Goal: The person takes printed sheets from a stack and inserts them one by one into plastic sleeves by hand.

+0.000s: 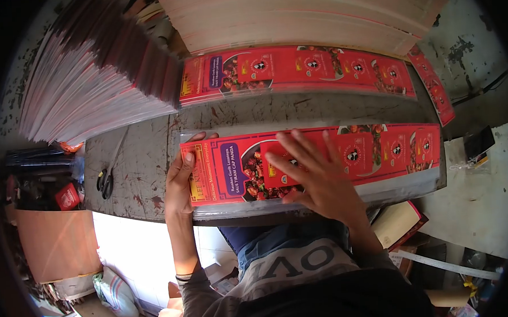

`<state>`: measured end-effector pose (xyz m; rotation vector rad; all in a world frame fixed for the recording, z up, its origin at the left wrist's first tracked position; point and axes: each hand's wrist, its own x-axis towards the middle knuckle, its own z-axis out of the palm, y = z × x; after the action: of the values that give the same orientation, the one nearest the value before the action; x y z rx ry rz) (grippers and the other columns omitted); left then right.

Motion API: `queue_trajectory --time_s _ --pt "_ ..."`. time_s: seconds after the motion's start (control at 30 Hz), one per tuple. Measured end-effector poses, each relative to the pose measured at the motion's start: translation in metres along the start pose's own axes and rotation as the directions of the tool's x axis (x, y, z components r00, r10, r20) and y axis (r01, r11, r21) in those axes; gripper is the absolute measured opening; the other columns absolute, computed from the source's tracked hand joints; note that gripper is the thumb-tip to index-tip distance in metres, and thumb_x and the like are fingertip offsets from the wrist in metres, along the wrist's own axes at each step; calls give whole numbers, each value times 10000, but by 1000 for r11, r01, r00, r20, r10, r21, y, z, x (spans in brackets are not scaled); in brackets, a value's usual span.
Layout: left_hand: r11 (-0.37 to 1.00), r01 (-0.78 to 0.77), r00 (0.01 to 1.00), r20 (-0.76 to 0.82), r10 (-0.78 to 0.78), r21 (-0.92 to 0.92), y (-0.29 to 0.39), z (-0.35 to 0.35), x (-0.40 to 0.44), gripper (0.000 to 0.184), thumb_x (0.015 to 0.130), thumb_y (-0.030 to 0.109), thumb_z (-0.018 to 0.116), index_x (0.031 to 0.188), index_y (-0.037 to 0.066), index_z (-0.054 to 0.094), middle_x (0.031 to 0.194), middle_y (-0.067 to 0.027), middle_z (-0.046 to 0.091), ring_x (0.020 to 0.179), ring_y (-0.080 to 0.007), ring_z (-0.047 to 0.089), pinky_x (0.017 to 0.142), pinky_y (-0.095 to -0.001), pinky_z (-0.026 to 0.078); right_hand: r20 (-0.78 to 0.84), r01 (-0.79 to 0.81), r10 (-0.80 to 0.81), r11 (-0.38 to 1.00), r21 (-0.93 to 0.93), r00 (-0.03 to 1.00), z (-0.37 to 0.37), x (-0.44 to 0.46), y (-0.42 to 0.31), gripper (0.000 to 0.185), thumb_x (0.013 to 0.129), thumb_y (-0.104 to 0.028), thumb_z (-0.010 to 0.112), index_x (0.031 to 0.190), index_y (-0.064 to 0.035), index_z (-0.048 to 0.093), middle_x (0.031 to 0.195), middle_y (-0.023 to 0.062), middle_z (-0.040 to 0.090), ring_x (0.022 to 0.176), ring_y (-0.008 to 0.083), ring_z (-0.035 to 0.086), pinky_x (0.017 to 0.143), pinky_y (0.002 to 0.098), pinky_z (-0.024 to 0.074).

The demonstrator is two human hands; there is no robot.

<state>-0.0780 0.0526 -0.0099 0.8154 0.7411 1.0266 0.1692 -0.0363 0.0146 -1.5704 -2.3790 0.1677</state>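
Note:
A long red printed strip (232,188) with food pictures lies on clear plastic (391,191) near the table's front edge. My left hand (182,176) grips the strip's left end, its thumb on top and fingers partly hidden around the edge. Spread flat over the strip's middle is my right hand (317,181), fingers apart, holding nothing. Farther back, another red strip (284,69) lies parallel to the first one.
A tall pile of plastic-edged sheets (97,80) stands at the back left. Black-handled scissors (105,182) lie on the scratched table (136,180). Pale stacked boards (304,14) line the back. One more red strip (435,88) sits at the right edge.

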Motion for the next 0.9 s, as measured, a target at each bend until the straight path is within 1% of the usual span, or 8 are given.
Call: queue_trajectory --time_s 0.1,0.17,0.23,0.27,0.33,0.43,0.7,0.9 --pt "1000 -4 999 47 3 16 -2 -7 -2 410 910 209 475 1240 -26 414 1239 -224 476 1076 -267 544 893 -362 478 -117 -340 327 934 -110 938 -16 -30 37 684 732 -445 595 1339 -216 379 1415 79 297 1330 246 233 1065 546 104" --pt "999 -41 998 45 40 15 -4 -10 -5 378 905 192 484 1207 -31 436 1208 -225 501 1071 -278 546 899 -373 468 -298 -478 446 878 -40 844 -27 -51 60 679 699 -403 647 1301 -186 422 1306 74 425 1291 272 297 1063 547 105" --pt "996 -83 996 45 82 16 -2 -15 -8 347 900 175 493 1174 -36 459 1177 -225 525 1067 -290 547 906 -384 459 -425 -458 394 887 -58 815 -44 -70 74 546 632 -317 716 1118 -128 554 1085 62 532 1151 271 435 1061 535 150" --pt "984 -161 978 146 149 73 0 -18 -10 313 877 187 537 1130 7 498 1120 -202 563 1058 -276 548 896 -387 451 -429 -462 396 885 -58 812 -52 -75 72 546 632 -317 716 1118 -128 554 1085 62 532 1151 271 435 1061 535 150" --pt "948 -307 925 260 277 83 3 -16 -12 198 829 187 621 983 74 568 947 -134 639 979 -261 567 873 -400 432 -610 -420 327 908 -10 722 -66 -84 65 352 587 -219 745 878 -83 602 892 52 541 938 251 517 1040 503 232" --pt "910 -410 847 398 353 64 6 -19 -13 160 819 173 635 941 81 587 898 -105 649 927 -264 579 854 -404 424 -632 -407 311 913 -8 710 -72 -81 56 245 576 -135 745 758 -68 596 800 51 526 796 223 520 1004 464 297" --pt "910 -414 821 426 381 -18 -7 -33 -14 152 845 136 581 899 -6 579 924 -247 618 901 -321 574 798 -412 433 -601 -416 316 909 -30 734 -66 -82 55 189 619 -94 699 766 -66 584 776 39 540 764 206 534 972 437 315" --pt "938 -346 878 362 314 25 -2 -25 -17 146 828 182 634 909 76 576 916 -171 639 908 -286 576 805 -360 422 -584 -379 289 925 -35 759 -67 -81 58 195 636 -104 691 783 -61 569 784 39 552 772 205 534 946 406 306"
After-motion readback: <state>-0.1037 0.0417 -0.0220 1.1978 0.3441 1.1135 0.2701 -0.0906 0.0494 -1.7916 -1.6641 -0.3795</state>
